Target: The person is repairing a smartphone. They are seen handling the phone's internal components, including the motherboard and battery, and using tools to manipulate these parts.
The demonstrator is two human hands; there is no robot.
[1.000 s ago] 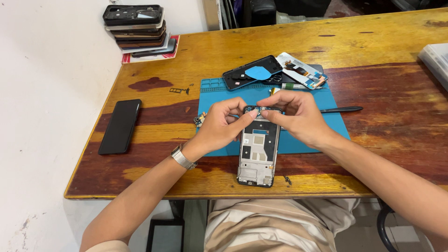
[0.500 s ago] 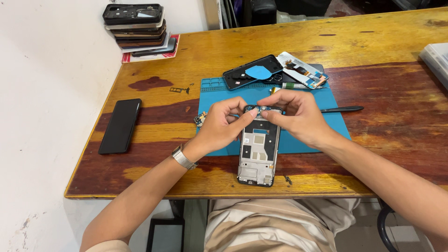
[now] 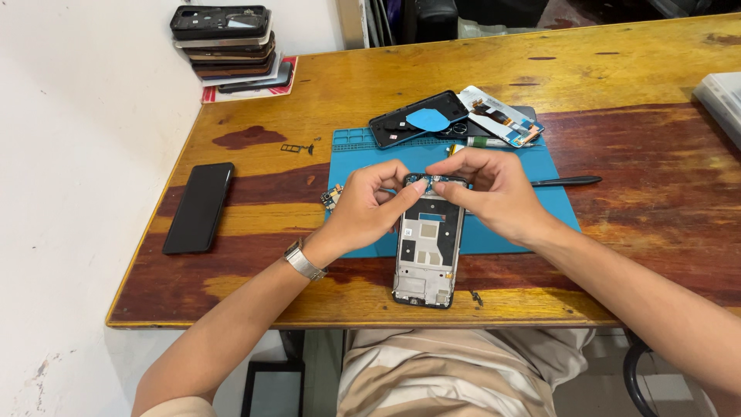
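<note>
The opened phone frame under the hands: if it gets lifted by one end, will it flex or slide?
The phone frame looks like a thin, gutted shell, so probably light and slightly flexible. Its near end overhangs the blue mat onto bare wooden table, so it may slide. Both hands, left hand and right hand, pinch its top edge.

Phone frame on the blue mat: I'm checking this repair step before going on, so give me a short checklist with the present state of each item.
1. Phone frame lies flat, partly on the blue mat: ok.
2. Left hand and right hand both pinch its top edge: ok.
3. Small part seated there: cannot tell.
4. Black tool beside the right hand: ok.
5. Loose small part clear of the table edge: ok.
</note>
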